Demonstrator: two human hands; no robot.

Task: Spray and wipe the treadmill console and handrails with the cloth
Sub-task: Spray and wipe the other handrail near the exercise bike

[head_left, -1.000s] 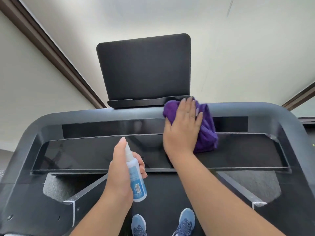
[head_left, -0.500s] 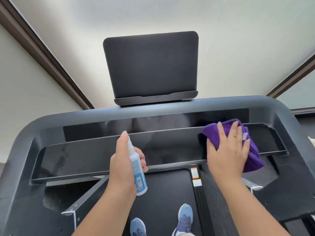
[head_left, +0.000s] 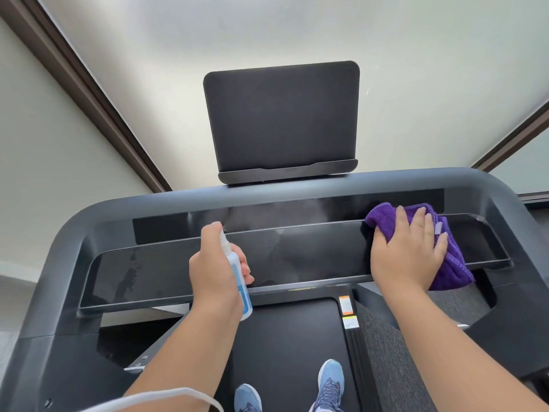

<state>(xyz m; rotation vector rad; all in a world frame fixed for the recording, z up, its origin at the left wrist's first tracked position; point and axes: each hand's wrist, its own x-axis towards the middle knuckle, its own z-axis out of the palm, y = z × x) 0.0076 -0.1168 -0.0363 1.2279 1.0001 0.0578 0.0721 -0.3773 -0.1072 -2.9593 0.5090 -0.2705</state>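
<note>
The treadmill console [head_left: 154, 272] is a long glossy black panel inside a dark grey frame. My right hand [head_left: 408, 251] lies flat on a purple cloth [head_left: 451, 272], pressing it on the right part of the panel. My left hand [head_left: 215, 272] grips a small white spray bottle [head_left: 237, 278] with a blue label, its nozzle aimed at the console, index finger on top. A faint mist hangs over the panel's upper middle. The grey handrail frame [head_left: 71, 233] curves around both sides.
A dark tablet holder [head_left: 282, 120] stands upright above the console. Below lies the black running belt [head_left: 285, 346] with my blue shoes [head_left: 329, 382] on it. A white cord [head_left: 154, 396] crosses the bottom left. Pale walls with brown trim stand behind.
My right hand slid the purple cloth from the console's middle to its right part. My left index finger has pressed down on the bottle's top, and mist now shows over the panel.
</note>
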